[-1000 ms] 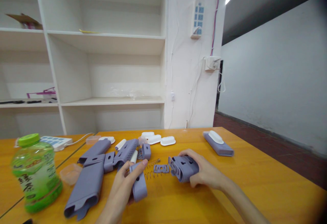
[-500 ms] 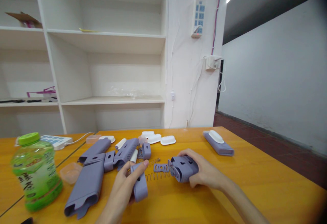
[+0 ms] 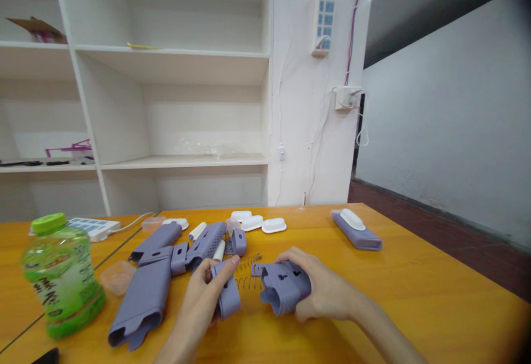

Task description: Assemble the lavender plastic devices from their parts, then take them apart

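Bare table point(image 3: 415, 286) lies open rightward; purple parts point(image 3: 166, 259), springs point(image 3: 246, 275) and a green bottle point(image 3: 62, 275) crowd the left.

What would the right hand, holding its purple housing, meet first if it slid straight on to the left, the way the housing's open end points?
Most likely the coil springs lying just beyond the purple housing in the right hand, then the left hand's purple piece; depth is uncertain.

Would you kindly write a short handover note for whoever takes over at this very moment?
Left hand: grips a small lilac plastic cap piece just above the orange table.
Right hand: closed on a larger lilac plastic housing, its open end facing the cap piece.
Between them lie loose metal coil springs.
Done: one assembled lilac unit with white pad lies far right.
Left: the two held pieces are apart; more lilac shells lie at left.
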Available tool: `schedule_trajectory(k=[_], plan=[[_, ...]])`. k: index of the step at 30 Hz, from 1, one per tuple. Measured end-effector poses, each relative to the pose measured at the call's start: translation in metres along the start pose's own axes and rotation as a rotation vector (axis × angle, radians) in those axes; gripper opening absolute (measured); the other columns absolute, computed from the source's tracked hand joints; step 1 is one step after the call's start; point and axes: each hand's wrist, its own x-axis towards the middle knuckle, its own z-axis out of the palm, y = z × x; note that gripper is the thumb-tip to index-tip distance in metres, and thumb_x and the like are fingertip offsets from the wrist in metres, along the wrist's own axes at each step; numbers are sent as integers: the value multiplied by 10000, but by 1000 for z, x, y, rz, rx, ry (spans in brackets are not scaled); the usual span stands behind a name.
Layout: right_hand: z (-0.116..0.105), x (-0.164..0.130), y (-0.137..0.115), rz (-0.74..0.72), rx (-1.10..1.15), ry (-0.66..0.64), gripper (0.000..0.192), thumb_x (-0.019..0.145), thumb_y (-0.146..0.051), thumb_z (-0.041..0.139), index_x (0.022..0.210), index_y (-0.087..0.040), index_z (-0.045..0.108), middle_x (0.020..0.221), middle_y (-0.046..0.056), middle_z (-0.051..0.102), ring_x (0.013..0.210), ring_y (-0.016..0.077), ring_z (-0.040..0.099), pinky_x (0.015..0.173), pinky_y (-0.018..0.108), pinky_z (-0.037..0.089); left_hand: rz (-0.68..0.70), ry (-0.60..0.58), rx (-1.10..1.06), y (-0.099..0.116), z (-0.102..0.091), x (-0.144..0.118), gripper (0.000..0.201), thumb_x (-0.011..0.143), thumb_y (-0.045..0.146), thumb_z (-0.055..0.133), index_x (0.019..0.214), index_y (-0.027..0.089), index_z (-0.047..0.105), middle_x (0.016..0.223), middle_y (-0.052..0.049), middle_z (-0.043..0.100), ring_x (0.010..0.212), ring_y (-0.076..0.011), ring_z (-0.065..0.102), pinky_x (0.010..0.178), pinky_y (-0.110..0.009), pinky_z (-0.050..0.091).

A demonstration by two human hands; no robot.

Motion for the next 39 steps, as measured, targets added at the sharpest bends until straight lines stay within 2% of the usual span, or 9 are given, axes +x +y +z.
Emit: schedule_trajectory(k=[6,10,17,24,27,30,34,37,39], plan=[[3,-1,-10,-22,-2,-31,798,470,-202,850,1223,-332,618,1157,-8,578,1035,261,552,937,361,417,10,-72,79,-17,5,5,586,593,758,718,719,228,502,450,96,435,336,-84,361,354,-195,228],[9,-2,-17,-57,45,-24,805,505,-234,870,1256,-354,607,1147,-10,584,1028,246,569,917,336,440,4,-142,141,-27,13,1,655,633,862,576,763,221,544,468,87,434,298,-94,336,303,-214,194],[19,-1,-22,-74,17,-44,876,551,-386,889,1361,-311,564,1205,34,554,1057,248,574,974,344,447,21,-28,173,-25,14,-4,672,667,871,518,750,206,562,567,38,528,430,-123,448,394,-223,301],[22,-1,-24,-143,15,-36,846,596,-350,868,1380,-311,553,1181,15,544,1053,220,578,970,311,456,3,-31,215,-26,7,4,640,688,831,550,770,196,573,658,14,566,565,-147,527,421,-203,330],[24,-1,-22,-151,3,-29,861,588,-351,872,1385,-315,547,1185,20,539,1070,232,570,981,327,449,3,-40,237,-27,6,6,659,680,850,531,749,195,564,622,30,513,509,-126,479,379,-192,290],[24,0,-21,-164,-2,-24,833,601,-355,864,1373,-320,553,1181,23,538,1067,238,567,980,341,446,-22,-61,260,-24,7,3,658,707,840,512,819,197,593,618,33,501,467,-132,467,317,-194,256],[24,1,-21,-178,-4,-11,782,612,-347,852,1341,-320,573,1166,22,538,1056,238,567,966,344,447,-79,-64,191,-19,12,-3,634,706,800,566,905,199,610,719,-16,590,641,-225,616,323,-220,403],[25,2,-20,-188,-1,-4,756,616,-337,845,1325,-324,581,1151,16,538,1040,231,569,953,338,450,-129,-61,115,-17,13,-5,630,686,757,645,973,197,612,853,-67,646,827,-279,657,387,-243,501],[25,1,-19,-195,3,6,752,622,-346,841,1327,-318,581,1151,17,537,1056,232,564,961,336,445,-191,-102,63,-17,12,-4,614,696,714,680,1028,204,595,965,-84,649,866,-288,667,423,-283,550]])
